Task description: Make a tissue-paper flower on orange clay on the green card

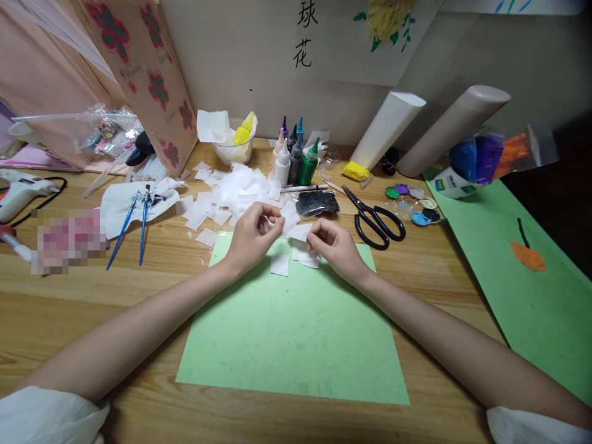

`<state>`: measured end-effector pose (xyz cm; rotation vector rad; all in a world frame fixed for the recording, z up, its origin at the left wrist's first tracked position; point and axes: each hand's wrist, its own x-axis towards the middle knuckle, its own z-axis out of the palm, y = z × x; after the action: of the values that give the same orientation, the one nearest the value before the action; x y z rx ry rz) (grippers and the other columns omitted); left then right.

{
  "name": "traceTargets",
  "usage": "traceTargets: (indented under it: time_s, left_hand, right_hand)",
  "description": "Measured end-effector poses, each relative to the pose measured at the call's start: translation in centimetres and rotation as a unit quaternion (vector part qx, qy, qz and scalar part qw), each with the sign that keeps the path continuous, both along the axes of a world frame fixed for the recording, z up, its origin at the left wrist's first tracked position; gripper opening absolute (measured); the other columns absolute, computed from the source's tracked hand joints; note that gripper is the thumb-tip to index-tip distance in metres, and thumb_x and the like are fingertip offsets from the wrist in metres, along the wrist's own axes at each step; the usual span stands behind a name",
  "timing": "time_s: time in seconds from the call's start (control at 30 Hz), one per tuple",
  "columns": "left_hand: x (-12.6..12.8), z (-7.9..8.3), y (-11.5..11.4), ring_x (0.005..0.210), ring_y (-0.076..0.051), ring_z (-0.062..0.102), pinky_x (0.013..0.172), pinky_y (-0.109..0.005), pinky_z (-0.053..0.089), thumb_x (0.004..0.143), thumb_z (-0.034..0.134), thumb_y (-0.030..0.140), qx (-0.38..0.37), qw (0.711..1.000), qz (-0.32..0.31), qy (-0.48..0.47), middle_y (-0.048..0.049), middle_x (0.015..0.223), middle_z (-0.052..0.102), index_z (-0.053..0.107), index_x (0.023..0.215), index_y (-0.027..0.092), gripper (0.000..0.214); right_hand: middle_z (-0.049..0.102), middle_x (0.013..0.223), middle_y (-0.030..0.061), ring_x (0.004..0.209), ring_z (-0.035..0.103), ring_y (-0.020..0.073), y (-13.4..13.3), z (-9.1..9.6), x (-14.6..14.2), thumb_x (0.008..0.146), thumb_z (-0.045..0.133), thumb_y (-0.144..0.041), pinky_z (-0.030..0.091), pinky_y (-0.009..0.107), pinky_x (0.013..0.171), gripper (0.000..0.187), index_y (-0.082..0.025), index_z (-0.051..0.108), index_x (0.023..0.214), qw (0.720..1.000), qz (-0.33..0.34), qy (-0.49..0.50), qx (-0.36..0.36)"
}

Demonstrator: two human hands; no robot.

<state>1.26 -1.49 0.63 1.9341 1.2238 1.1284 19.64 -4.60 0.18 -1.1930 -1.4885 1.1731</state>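
Mid-frame: right hand (pixel 337 248) fingers clamped on a white paper square (pixel 300 232); left hand (pixel 253 237) curled, can't tell if gripping. Pinch edges lightly; probably creases easily.

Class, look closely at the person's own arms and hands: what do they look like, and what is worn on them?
The left hand and right hand are bare, with no gloves, and no ring, watch or bracelet shows. The forearms are uncovered. The left sleeve and right sleeve are white, loose and creased.
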Motion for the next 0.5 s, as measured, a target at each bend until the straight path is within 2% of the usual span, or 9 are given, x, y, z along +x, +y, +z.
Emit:
traceTargets:
  time_s: [0.1, 0.17, 0.27, 0.5]
  left_hand:
    - [0.11, 0.27, -0.50, 0.075, -0.013, 0.053, 0.069, -0.027, 0.043, 0.076, 0.067, 0.034, 0.074, 0.990, -0.087, 0.088, -0.0024, 0.088, 0.057, 0.057, 0.096, 0.017, 0.028]
    - [0.16, 0.27, -0.75, 0.078, -0.015, 0.054, 0.073, -0.029, 0.042, 0.078, 0.066, 0.034, 0.111, 0.978, -0.110, 0.135, -0.0028, 0.090, 0.057, 0.059, 0.095, 0.018, 0.025]
    - [0.13, 0.06, -0.82, 0.075, -0.013, 0.054, 0.072, -0.029, 0.041, 0.085, 0.057, 0.028, 0.126, 0.976, -0.097, 0.147, -0.0017, 0.086, 0.058, 0.061, 0.087, 0.019, 0.011]
    - [0.14, 0.18, -0.62, 0.069, -0.011, 0.050, 0.062, -0.024, 0.039, 0.086, 0.055, 0.023, 0.086, 0.991, -0.055, 0.086, -0.0002, 0.077, 0.055, 0.058, 0.080, 0.017, 0.009]
  right_hand:
    - [0.052, 0.066, -0.0011, 0.058, 0.046, 0.0101, -0.01, 0.02, 0.05, 0.081, 0.058, -0.030, 0.036, 0.023, 0.054, 0.017, -0.016, 0.054, 0.071, 1.000, 0.016, 0.000, 0.008]
    - [0.054, 0.070, -0.0002, 0.060, 0.047, 0.0104, -0.01, 0.00, 0.04, 0.082, 0.059, -0.030, 0.036, 0.023, 0.055, 0.016, -0.015, 0.058, 0.075, 1.000, 0.026, -0.001, 0.013]
    - [0.055, 0.071, 0.0002, 0.061, 0.047, 0.0107, 0.01, -0.11, -0.01, 0.082, 0.059, -0.031, 0.036, 0.023, 0.055, 0.017, -0.015, 0.060, 0.077, 0.999, 0.030, -0.006, 0.015]
    - [0.050, 0.068, -0.0010, 0.059, 0.045, 0.0107, 0.09, -0.37, 0.04, 0.082, 0.059, -0.033, 0.035, 0.023, 0.054, 0.019, -0.016, 0.054, 0.073, 1.000, 0.021, -0.012, 0.010]
